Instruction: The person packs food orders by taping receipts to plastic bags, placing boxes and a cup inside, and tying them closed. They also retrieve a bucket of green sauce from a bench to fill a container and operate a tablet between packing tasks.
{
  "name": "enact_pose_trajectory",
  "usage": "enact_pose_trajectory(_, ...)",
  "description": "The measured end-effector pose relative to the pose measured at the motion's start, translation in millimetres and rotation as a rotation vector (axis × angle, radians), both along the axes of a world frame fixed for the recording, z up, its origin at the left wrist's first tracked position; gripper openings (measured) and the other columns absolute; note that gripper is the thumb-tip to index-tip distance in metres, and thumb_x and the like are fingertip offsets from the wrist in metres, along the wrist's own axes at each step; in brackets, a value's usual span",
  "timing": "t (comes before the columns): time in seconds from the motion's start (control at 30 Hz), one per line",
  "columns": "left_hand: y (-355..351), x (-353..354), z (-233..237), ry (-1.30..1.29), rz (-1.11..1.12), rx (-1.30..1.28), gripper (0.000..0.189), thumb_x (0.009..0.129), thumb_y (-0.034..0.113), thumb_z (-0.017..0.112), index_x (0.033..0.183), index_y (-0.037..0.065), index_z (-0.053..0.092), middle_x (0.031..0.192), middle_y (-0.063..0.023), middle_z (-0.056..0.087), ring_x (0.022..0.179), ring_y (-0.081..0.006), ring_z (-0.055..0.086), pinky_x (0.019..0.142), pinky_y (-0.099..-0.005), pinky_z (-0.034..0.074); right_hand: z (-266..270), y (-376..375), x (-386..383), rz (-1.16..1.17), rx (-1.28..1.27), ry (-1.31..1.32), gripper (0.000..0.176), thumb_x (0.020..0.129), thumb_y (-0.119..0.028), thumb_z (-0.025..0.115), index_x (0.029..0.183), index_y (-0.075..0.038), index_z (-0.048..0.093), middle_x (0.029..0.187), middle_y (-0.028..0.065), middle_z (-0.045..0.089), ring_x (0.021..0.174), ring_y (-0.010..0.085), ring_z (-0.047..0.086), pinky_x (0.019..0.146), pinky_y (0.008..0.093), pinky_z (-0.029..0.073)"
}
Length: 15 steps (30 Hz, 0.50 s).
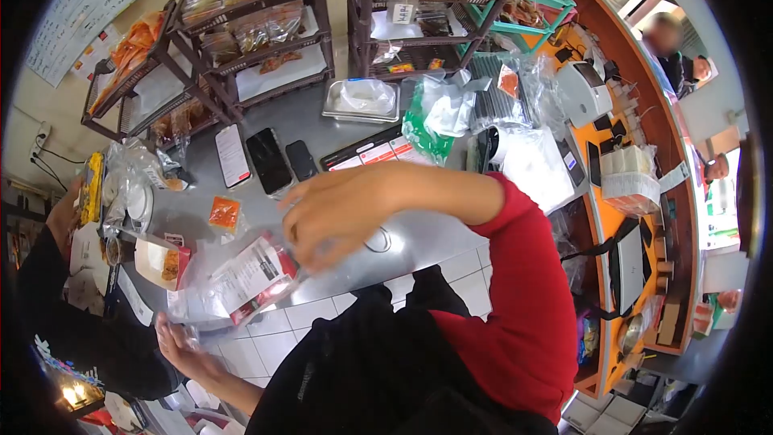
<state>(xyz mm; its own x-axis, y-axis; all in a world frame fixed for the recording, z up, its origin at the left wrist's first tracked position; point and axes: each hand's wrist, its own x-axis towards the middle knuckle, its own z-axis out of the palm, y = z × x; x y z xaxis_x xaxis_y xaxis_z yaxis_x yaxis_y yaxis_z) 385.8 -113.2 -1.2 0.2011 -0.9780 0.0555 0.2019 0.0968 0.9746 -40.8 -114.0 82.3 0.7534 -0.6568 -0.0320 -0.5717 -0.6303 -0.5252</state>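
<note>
One clear bag [196, 303], receipt [251, 271] inside

A steel counter [322, 125] fills the middle, with wire shelves [266, 40] along the top. A cream wall [56, 105] with a chart [76, 8] sits upper left. White floor tiles [274, 338] lie below, and an orange desk [602, 221] curves down the right.

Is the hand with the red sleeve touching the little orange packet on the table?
Apart. The head view shows bare steel table between the right hand and the orange packet.
</note>
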Motion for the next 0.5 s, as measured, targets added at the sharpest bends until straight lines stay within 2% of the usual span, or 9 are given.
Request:
enact_pose_trajectory(0.1, 17.0, -2.8, 17.8, -0.215, -0.062, 0.120, 0.028, 0.086, 0.025, 0.061, 0.102, 0.002, 0.060, 0.087, 0.0016, 0.060, 0.073, -0.0064, 0.052, 0.065, -0.0212, 0.042, 12.8, 20.8, -93.1, -0.353, -0.089, -0.845, 0.015, 0.081, -0.021, 0.064, 0.083, -0.006, 0.067, 0.084, 0.0059, 0.066, 0.082, 0.0157, 0.062, 0.083, 0.0365, 0.048)
enact_pose_trajectory(0.13, 24.5, -4.6, 27.4, -0.315, -0.066, 0.171, 0.028, 0.086, 0.027, 0.062, 0.100, 0.003, 0.061, 0.090, 0.0014, 0.061, 0.075, -0.0074, 0.053, 0.067, -0.0218, 0.043, -5.8, 15.9, -128.0, -0.763, -0.314, -0.718, 0.020, 0.080, -0.021, 0.066, 0.087, -0.003, 0.066, 0.081, 0.0097, 0.066, 0.080, 0.0177, 0.063, 0.079, 0.0357, 0.048)
enact_pose_trajectory(0.17, 27.5, -3.0, 30.3, -0.585, 0.076, 0.261, 0.035, 0.084, 0.031, 0.064, 0.105, 0.003, 0.060, 0.096, -0.0017, 0.061, 0.085, -0.0122, 0.056, 0.073, -0.0257, 0.045, -42.6, -0.6, -182.6, -0.919, -0.117, -0.535, 0.035, 0.073, -0.027, 0.072, 0.098, -0.003, 0.064, 0.101, 0.0147, 0.063, 0.098, 0.0261, 0.059, 0.086, 0.0400, 0.046)
enact_pose_trajectory(0.23, 45.6, -57.7, 60.0, -1.226, 0.609, 0.004, 0.039, 0.084, 0.033, 0.063, 0.106, 0.001, 0.059, 0.101, -0.0071, 0.060, 0.090, -0.0170, 0.056, 0.079, -0.0304, 0.045, -154.2, -12.3, -265.9, -0.856, -0.324, 0.171, 0.052, 0.064, -0.033, 0.077, 0.106, -0.005, 0.061, 0.126, 0.0193, 0.048, 0.118, 0.0335, 0.045, 0.093, 0.0454, 0.041)
enact_pose_trajectory(0.3, 61.7, -141.7, 86.7, -1.836, 1.169, -0.273, 0.044, 0.085, 0.036, 0.063, 0.108, 0.000, 0.058, 0.106, -0.0126, 0.060, 0.095, -0.0218, 0.056, 0.085, -0.0350, 0.044, -158.2, -11.2, -286.5, -0.711, 0.143, 0.711, 0.050, 0.060, -0.028, 0.077, 0.101, -0.005, 0.062, 0.127, 0.0202, 0.046, 0.116, 0.0360, 0.046, 0.092, 0.0470, 0.041)
enact_pose_trajectory(0.4, 75.8, -258.8, 76.6, -0.866, 0.770, -0.591, 0.035, 0.089, 0.028, 0.057, 0.105, -0.003, 0.057, 0.103, -0.0145, 0.059, 0.094, -0.0227, 0.056, 0.085, -0.0359, 0.044, -195.0, -30.9, -350.5, -0.839, -0.089, 0.383, 0.042, 0.061, -0.025, 0.075, 0.094, -0.005, 0.062, 0.098, 0.0161, 0.062, 0.099, 0.0319, 0.059, 0.083, 0.0423, 0.048)
enact_pose_trajectory(0.43, 74.9, -292.1, 56.6, -0.792, 0.608, -0.654, 0.023, 0.091, 0.016, 0.050, 0.099, -0.005, 0.056, 0.100, -0.0153, 0.059, 0.092, -0.0229, 0.056, 0.084, -0.0339, 0.044, -186.7, -18.8, -371.7, -0.728, -0.252, -0.099, 0.015, 0.063, -0.009, 0.069, 0.073, -0.005, 0.058, 0.088, 0.0130, 0.065, 0.076, 0.0240, 0.063, 0.074, 0.0364, 0.049)
enact_pose_trajectory(0.47, 77.4, -353.0, 49.7, -0.717, 0.403, -0.547, 0.014, 0.088, 0.008, 0.048, 0.091, -0.003, 0.057, 0.099, -0.0144, 0.058, 0.091, -0.0225, 0.056, 0.083, -0.0313, 0.044, -167.5, -8.5, -385.2, -0.785, -0.182, -0.256, 0.015, 0.064, -0.008, 0.068, 0.073, -0.004, 0.056, 0.086, 0.0121, 0.065, 0.078, 0.0227, 0.064, 0.073, 0.0348, 0.049)
enact_pose_trajectory(0.5, 58.6, -374.3, -11.7, -0.574, 0.009, -0.456, 0.012, 0.084, 0.006, 0.053, 0.091, -0.002, 0.059, 0.097, -0.0131, 0.060, 0.087, -0.0222, 0.057, 0.082, -0.0311, 0.044, -150.3, 0.9, -397.4, -0.841, -0.108, -0.410, 0.015, 0.065, -0.006, 0.067, 0.072, -0.004, 0.054, 0.084, 0.0112, 0.064, 0.080, 0.0213, 0.064, 0.072, 0.0332, 0.049)
